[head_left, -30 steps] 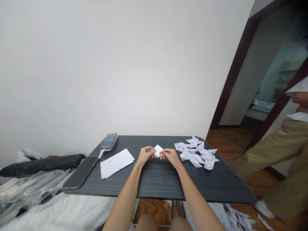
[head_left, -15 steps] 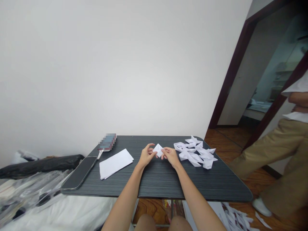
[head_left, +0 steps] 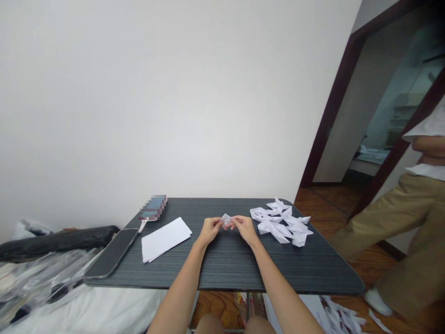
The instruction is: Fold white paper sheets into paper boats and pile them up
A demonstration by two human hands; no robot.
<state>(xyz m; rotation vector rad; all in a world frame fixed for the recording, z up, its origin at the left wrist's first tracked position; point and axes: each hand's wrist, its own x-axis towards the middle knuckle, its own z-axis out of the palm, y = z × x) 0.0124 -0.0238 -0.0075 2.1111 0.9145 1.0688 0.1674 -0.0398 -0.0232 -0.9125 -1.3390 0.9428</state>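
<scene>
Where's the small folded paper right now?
In the head view, the small folded paper is held between the left hand and right hand, over the table, between the white sheets and folded paper shapes.

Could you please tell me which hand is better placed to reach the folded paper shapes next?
The right hand, I'd judge: the folded paper shapes lie just to its right, while the left hand is farther away, across the small paper both are holding.

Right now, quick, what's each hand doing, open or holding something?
Left hand: closed, pinching one side of the small folded paper.
Right hand: closed, pinching the other side of it.
</scene>
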